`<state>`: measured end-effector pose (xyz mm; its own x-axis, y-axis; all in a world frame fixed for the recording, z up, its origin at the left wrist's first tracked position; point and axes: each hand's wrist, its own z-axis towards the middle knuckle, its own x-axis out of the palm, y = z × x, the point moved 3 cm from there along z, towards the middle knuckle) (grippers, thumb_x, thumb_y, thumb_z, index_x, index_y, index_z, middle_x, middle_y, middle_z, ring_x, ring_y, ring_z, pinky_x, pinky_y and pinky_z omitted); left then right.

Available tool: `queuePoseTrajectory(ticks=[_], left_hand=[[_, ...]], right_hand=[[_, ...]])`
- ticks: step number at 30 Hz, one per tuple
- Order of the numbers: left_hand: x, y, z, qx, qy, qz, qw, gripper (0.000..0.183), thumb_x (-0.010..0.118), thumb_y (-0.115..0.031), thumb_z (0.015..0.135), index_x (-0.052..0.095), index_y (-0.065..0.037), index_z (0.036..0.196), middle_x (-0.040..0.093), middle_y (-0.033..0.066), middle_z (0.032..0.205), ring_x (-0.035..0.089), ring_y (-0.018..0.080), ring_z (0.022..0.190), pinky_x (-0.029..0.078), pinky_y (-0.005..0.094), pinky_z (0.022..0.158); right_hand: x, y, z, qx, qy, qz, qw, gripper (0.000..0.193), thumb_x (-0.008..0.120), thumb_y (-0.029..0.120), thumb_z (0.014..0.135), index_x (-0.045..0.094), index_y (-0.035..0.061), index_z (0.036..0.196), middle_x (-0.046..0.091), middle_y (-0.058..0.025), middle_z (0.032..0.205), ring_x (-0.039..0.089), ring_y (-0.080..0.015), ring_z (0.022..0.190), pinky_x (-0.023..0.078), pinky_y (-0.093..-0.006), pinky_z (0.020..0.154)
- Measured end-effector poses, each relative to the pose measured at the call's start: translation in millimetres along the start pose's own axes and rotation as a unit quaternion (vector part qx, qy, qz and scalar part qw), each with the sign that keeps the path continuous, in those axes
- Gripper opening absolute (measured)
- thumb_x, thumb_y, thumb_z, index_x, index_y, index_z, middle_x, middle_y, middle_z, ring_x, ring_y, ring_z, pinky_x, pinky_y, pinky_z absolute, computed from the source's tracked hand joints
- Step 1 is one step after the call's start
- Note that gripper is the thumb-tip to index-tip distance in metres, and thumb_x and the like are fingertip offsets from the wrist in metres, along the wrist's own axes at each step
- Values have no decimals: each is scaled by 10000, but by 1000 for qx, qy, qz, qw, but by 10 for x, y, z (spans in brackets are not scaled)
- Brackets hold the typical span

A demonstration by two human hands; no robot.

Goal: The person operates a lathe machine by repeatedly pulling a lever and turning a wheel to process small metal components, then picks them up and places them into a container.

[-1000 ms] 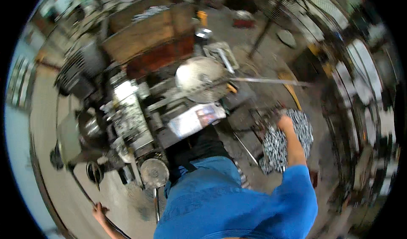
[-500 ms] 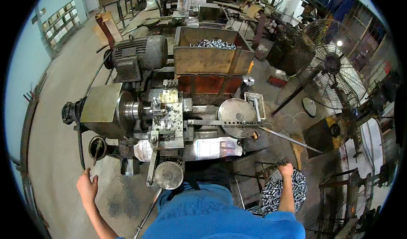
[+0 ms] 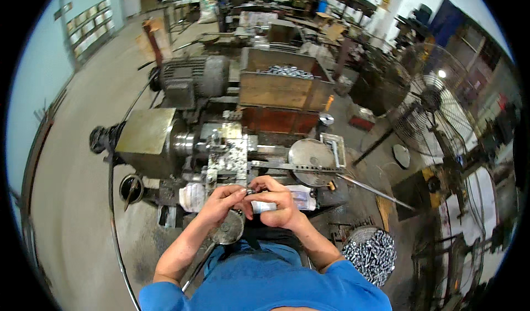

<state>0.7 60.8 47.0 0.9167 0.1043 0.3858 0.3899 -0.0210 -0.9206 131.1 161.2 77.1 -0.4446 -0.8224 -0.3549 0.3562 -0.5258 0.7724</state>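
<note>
My left hand and my right hand meet in front of a small lathe-like machine. Their fingers are closed on a small dark metal part, mostly covered by the fingertips, so its exact kind is unclear. Just beyond them lies the machine's slide, speckled with metal chips. A round metal disc shows below my left wrist. To the lower right, a round basket holds many small shiny metal pieces.
Behind the machine stand a motor and a wooden bin with more metal pieces. A long lever juts out rightward, near a large caged fan. A dark cable hangs at left, beside a round pot.
My left hand has come in from beside the hanging cable, and my right hand from the basket of metal pieces. Both now meet at the small part. The view has shifted slightly.
</note>
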Motion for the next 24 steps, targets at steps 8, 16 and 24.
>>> queuePoseTrajectory(ticks=[8, 16, 24], left_hand=[[-331, -174, -266, -29, -100, 319, 942, 346, 564, -318, 876, 604, -1, 743, 559, 26, 559, 527, 80, 490, 406, 245, 447], [-1009, -770, -925, 10, -294, 336, 895, 175, 536, -112, 865, 584, 37, 943, 576, 43, 651, 553, 105, 548, 462, 257, 524], [-2051, -662, -2711, -91, -530, 616, 575, 310, 604, -149, 781, 570, 17, 1040, 583, 197, 658, 587, 309, 597, 452, 379, 583]], right_hand=[[410, -42, 262, 0, 182, -171, 968, 374, 605, 148, 569, 614, 1, 913, 504, -194, 1122, 503, -349, 1006, 430, -402, 866], [586, -262, 1162, -63, 205, -242, 946, 267, 612, 185, 567, 656, -5, 749, 575, -195, 989, 524, -347, 947, 453, -405, 824], [1056, -1274, 1849, 46, 321, -500, 803, 268, 627, 180, 574, 657, -21, 750, 614, -187, 905, 544, -323, 932, 474, -373, 826]])
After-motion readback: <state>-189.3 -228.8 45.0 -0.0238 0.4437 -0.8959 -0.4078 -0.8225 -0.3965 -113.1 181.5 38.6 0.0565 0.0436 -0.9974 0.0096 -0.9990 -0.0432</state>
